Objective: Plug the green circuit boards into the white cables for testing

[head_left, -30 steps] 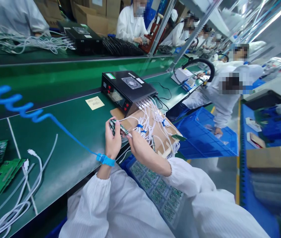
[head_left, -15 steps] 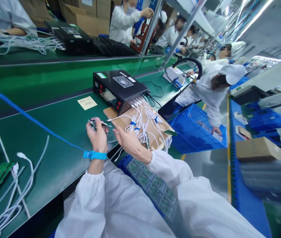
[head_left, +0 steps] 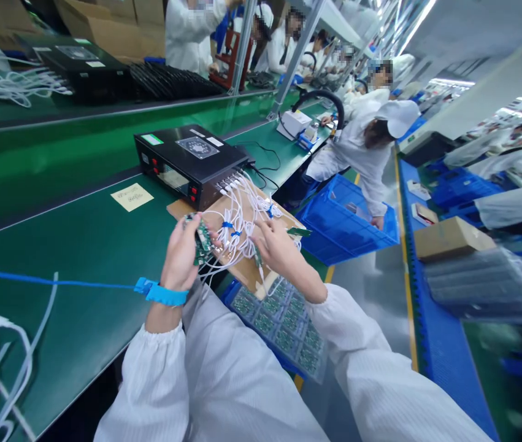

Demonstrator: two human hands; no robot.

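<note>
My left hand point(head_left: 181, 248), with a blue wrist strap point(head_left: 162, 291), is closed around several small green circuit boards point(head_left: 203, 242) above the bench edge. My right hand point(head_left: 279, 248) reaches over a bundle of white cables point(head_left: 237, 215) lying on a cardboard sheet point(head_left: 224, 205). Its thumb and fingers close at the upper end of a narrow circuit board that has a white cable plugged into its lower end; the fingertips are partly lost among the cables. Behind stands a black test box point(head_left: 191, 159), into whose side the cables are plugged.
A handwritten note point(head_left: 132, 197) lies on the green bench point(head_left: 81, 245). Loose white cables point(head_left: 26, 350) are at lower left. Trays of circuit boards point(head_left: 283, 331) sit below the bench, near my legs. A co-worker point(head_left: 357, 147) leans over a blue crate point(head_left: 334, 230) to the right.
My right hand has moved away from my left hand, rightward onto the cables and the narrow board. My left hand still holds its boards, now turned more into view. The camera view has shifted.
</note>
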